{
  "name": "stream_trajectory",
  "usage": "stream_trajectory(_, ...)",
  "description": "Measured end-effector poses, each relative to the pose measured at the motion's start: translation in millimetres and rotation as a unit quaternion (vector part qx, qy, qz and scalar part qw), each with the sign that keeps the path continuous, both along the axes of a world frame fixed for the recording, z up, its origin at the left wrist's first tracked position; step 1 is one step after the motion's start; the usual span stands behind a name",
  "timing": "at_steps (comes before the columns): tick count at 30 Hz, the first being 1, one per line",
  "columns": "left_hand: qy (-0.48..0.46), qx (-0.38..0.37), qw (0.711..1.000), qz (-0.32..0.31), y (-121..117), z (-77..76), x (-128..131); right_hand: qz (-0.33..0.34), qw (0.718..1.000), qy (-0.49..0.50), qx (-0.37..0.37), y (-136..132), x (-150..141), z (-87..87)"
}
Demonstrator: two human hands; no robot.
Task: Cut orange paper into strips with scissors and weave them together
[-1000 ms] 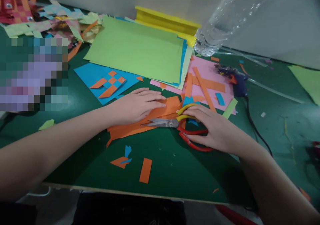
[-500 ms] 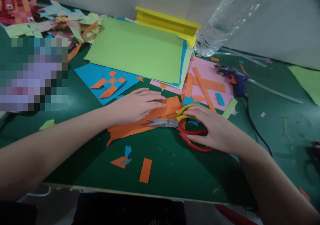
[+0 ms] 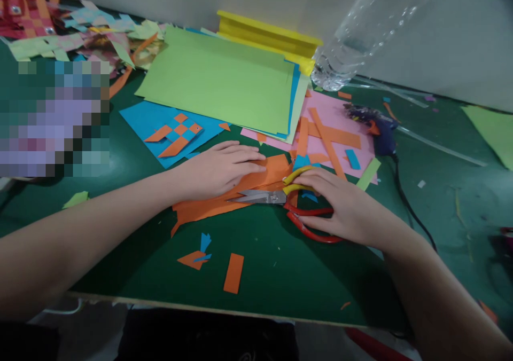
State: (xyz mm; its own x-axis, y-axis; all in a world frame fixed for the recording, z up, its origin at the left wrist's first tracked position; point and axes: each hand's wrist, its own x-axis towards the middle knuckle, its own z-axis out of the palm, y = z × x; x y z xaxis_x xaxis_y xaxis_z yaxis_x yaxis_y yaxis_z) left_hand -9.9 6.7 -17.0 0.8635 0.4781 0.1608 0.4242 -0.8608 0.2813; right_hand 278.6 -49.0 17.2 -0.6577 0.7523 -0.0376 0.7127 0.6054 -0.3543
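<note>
My left hand (image 3: 218, 170) lies flat, fingers stretched out, on a sheet of orange paper (image 3: 208, 206) on the green table (image 3: 280, 265). My right hand (image 3: 340, 206) rests over the handles of a pair of scissors (image 3: 262, 196), whose steel blades lie on the orange paper pointing left. One handle is yellow, the other red. The right fingers curl over the handles and lie on them.
A stack of green and blue sheets (image 3: 220, 80) lies behind, with a yellow box (image 3: 268, 35) and a clear plastic bottle (image 3: 360, 30). A pink sheet with orange strips (image 3: 332, 131), a glue gun (image 3: 380, 131) with cable, a woven blue-orange piece (image 3: 174, 134) and loose scraps (image 3: 233, 273) surround the hands.
</note>
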Motion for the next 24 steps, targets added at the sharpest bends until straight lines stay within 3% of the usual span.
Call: stream_trajectory(24,0.015,-0.008,1.000,0.006,-0.2,0.4,0.1,0.002,1.000,-0.006,-0.002,-0.5,1.3,-1.5)
